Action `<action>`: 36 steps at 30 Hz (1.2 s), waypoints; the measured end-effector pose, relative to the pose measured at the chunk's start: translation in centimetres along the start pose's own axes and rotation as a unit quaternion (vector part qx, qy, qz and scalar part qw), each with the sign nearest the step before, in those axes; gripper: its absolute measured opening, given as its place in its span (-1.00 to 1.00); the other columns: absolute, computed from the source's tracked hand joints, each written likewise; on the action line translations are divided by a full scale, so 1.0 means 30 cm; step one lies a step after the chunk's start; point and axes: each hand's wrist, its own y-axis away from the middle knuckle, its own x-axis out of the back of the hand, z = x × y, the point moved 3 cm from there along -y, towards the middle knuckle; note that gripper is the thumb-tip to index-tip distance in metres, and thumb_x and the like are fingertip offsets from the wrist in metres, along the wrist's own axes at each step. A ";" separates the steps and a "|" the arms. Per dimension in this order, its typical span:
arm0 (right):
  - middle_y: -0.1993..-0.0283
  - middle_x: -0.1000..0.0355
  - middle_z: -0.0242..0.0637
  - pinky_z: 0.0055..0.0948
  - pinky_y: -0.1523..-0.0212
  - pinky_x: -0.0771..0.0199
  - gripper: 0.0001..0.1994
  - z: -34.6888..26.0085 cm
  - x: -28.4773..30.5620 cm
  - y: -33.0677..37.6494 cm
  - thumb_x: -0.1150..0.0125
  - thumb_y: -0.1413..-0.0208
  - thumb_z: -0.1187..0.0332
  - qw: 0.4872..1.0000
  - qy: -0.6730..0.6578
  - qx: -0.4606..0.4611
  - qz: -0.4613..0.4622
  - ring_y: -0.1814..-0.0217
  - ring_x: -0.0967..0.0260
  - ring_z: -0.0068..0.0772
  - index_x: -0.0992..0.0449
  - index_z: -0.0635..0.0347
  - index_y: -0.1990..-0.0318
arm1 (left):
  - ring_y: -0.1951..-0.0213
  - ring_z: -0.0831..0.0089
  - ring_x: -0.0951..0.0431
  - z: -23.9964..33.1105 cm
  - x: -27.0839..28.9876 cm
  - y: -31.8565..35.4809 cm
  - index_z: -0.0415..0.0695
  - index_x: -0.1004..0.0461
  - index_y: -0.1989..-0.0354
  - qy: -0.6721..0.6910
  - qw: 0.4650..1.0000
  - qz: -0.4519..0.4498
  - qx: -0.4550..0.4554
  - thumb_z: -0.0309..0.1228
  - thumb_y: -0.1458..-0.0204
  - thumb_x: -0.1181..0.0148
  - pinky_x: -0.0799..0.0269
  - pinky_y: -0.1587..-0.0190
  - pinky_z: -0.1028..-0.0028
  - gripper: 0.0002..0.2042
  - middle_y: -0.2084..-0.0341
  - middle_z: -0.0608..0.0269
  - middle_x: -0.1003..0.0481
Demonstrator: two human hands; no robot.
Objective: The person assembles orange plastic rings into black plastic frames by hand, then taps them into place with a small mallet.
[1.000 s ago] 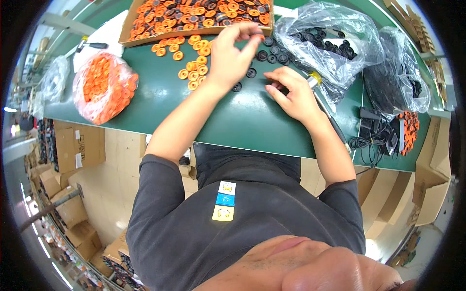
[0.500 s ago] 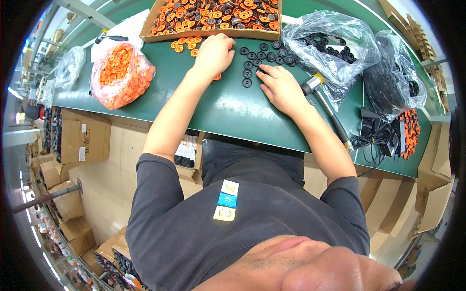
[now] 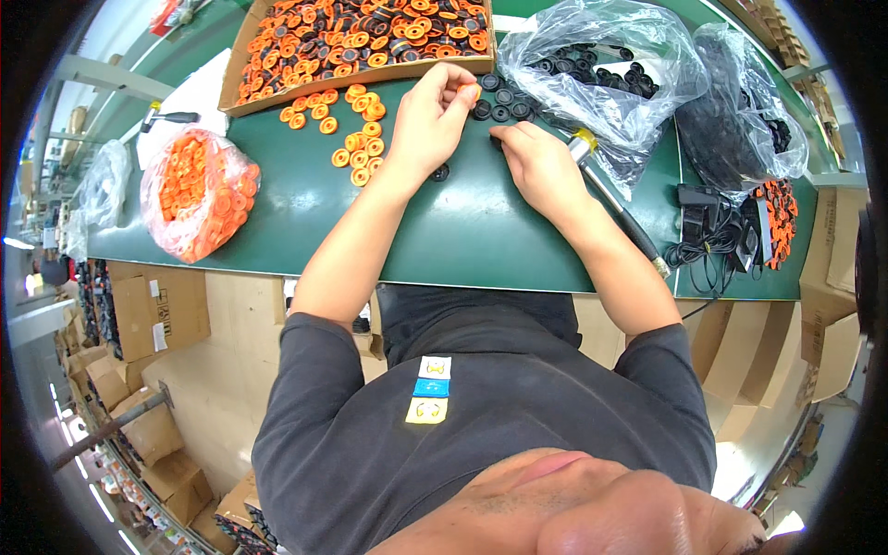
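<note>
My left hand [image 3: 433, 113] is raised over the green table [image 3: 462, 231], its fingertips pinched on a small orange ring [image 3: 470, 92]. Several loose orange rings [image 3: 356, 139] lie just left of it. My right hand [image 3: 541, 165] rests palm down on the table, its fingers on loose black rings [image 3: 499, 104] between the two hands. Whether it grips one I cannot tell. A metal tool with a yellow band [image 3: 592, 162] lies right of that hand.
A cardboard tray [image 3: 361, 79] of orange and black rings sits at the back. Clear bags of black rings [image 3: 601, 65] and black parts [image 3: 740, 129] are at the right, a bag of orange rings [image 3: 194, 190] at the left. Cables [image 3: 712, 240] lie at the right edge.
My left hand has lifted from the loose rings and now pinches an orange ring near the black ones. The view has shifted, so the table sits lower in the picture.
</note>
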 end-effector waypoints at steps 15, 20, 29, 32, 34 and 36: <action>0.06 -0.49 -0.27 -0.51 0.05 -0.57 -0.65 0.069 0.035 0.017 -0.40 -0.02 0.58 0.906 -0.381 -0.170 0.068 0.13 -0.49 -0.53 -0.54 0.28 -0.01 | 0.06 0.53 -0.55 -0.005 -0.070 0.105 -0.29 -0.43 -0.08 0.262 0.952 -0.128 0.098 -0.60 -0.16 -0.21 -0.46 -0.08 0.52 -0.69 0.09 0.20 -0.55; 0.14 -0.48 -0.22 -0.49 0.14 -0.60 -0.65 0.042 0.076 -0.003 -0.46 0.08 0.57 0.964 -0.236 -0.058 0.110 0.19 -0.52 -0.44 -0.57 0.27 0.08 | 0.06 0.52 -0.56 -0.006 -0.080 0.111 -0.31 -0.41 -0.10 0.288 0.942 -0.140 0.104 -0.60 -0.15 -0.21 -0.47 -0.09 0.51 -0.67 0.08 0.15 -0.54; 0.18 -0.51 -0.23 -0.48 0.18 -0.55 -0.61 0.045 0.093 -0.011 -0.49 0.11 0.53 0.980 -0.165 -0.022 0.105 0.23 -0.51 -0.40 -0.61 0.24 0.05 | 0.04 0.48 -0.57 -0.009 -0.086 0.117 -0.31 -0.42 -0.07 0.318 0.932 -0.125 0.122 -0.58 -0.18 -0.21 -0.49 -0.10 0.50 -0.70 0.08 0.12 -0.55; 0.18 -0.51 -0.24 -0.47 0.18 -0.53 -0.62 0.034 0.101 -0.012 -0.49 0.12 0.53 0.982 -0.153 -0.009 0.105 0.23 -0.50 -0.40 -0.62 0.23 0.06 | 0.05 0.48 -0.58 -0.003 -0.086 0.117 -0.32 -0.43 -0.05 0.298 0.942 -0.119 0.102 -0.59 -0.17 -0.21 -0.50 -0.08 0.51 -0.72 0.11 0.12 -0.57; 0.18 -0.51 -0.24 -0.46 0.18 -0.53 -0.62 0.031 0.098 -0.008 -0.49 0.11 0.52 0.982 -0.159 -0.014 0.104 0.23 -0.49 -0.39 -0.62 0.23 0.06 | 0.06 0.49 -0.58 -0.004 -0.083 0.117 -0.32 -0.44 -0.03 0.287 0.946 -0.116 0.098 -0.60 -0.17 -0.21 -0.50 -0.06 0.53 -0.73 0.13 0.12 -0.57; 0.17 -0.51 -0.24 -0.46 0.18 -0.52 -0.63 0.034 0.095 -0.006 -0.49 0.11 0.52 0.981 -0.164 -0.020 0.103 0.23 -0.49 -0.39 -0.62 0.22 0.06 | 0.07 0.49 -0.58 0.004 -0.083 0.114 -0.33 -0.44 -0.02 0.287 0.945 -0.115 0.103 -0.61 -0.17 -0.19 -0.50 -0.05 0.52 -0.75 0.13 0.12 -0.57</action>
